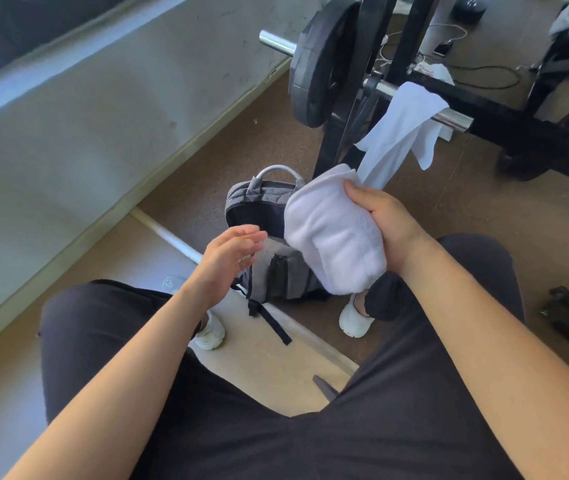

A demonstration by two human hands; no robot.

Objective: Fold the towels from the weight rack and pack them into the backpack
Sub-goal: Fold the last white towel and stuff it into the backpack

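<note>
My right hand grips a folded white towel and holds it above the grey backpack, which stands on the floor between my feet with its top unzipped. My left hand hovers just left of the backpack, fingers straight and holding nothing. A second white towel hangs over the chrome bar of the black weight rack behind the backpack.
A black weight plate sits on the rack's upper bar. A grey wall runs along the left. Cables and a phone lie on the brown floor beyond the rack. My white shoes flank the backpack.
</note>
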